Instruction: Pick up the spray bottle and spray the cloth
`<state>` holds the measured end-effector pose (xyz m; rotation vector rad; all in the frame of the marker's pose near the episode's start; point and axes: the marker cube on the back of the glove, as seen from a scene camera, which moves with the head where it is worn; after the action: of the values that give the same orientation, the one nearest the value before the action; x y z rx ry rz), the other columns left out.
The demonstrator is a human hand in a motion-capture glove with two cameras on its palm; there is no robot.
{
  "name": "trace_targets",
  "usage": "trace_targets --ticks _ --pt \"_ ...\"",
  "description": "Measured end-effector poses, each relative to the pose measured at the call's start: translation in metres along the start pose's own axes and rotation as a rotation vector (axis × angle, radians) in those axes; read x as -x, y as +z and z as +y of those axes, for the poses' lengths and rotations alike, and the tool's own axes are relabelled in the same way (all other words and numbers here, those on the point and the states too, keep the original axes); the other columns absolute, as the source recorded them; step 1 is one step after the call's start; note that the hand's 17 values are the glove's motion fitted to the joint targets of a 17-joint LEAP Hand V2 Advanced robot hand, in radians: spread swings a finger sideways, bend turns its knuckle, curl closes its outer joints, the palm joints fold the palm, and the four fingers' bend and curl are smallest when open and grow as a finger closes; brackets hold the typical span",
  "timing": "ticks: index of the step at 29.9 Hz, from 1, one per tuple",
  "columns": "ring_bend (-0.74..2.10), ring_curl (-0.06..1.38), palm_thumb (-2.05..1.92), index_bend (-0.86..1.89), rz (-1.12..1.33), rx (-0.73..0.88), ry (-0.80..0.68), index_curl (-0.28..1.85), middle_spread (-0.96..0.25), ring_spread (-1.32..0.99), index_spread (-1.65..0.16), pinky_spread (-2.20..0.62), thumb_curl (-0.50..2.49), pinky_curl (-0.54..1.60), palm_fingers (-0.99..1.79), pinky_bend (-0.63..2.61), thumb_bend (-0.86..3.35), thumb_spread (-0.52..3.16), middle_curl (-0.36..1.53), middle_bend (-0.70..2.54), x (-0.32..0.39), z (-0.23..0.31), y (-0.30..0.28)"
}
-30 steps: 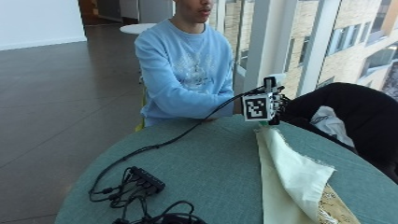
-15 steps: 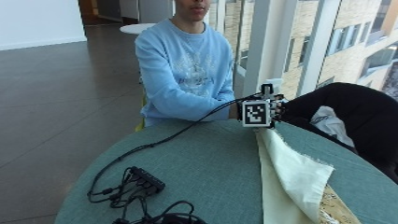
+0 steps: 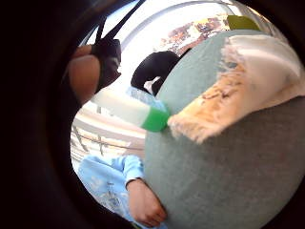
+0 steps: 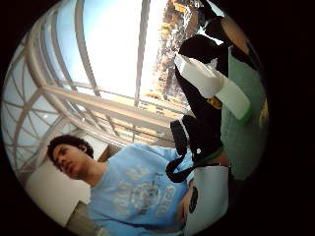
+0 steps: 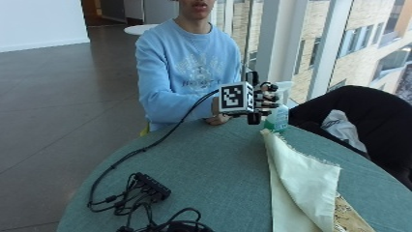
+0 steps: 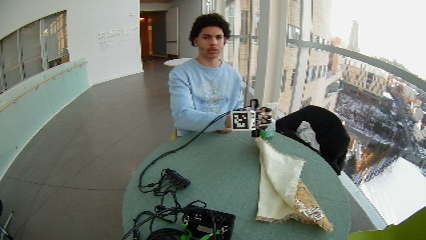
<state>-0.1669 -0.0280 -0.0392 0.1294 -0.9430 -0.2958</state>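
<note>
One bottle (image 5: 278, 115) is gripped by the gloved hand (image 5: 262, 99), fingers curled round its upper part, at the surface (image 5: 212, 169) edge nearest the person. Its green base (image 3: 155, 119) is seen just beside the cloth (image 5: 302, 179) end; contact w/ surface can't be told.

light: bright daylight from the windows (image 5: 334, 43) behind the right hand (image 5: 260, 99)
glare: sky washed out
focus: soft
</note>
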Motion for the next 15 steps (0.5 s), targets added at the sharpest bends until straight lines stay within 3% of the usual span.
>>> trace_targets --ticks 15 --pt "0.30 0.34 0.71 0.13 0.678 -0.074 0.238 0.30 -0.08 -0.03 -0.35 0.17 0.44 0.36 0.67 0.30 -0.02 1.10 0.43 0.25 -0.044 0.109 -0.120"
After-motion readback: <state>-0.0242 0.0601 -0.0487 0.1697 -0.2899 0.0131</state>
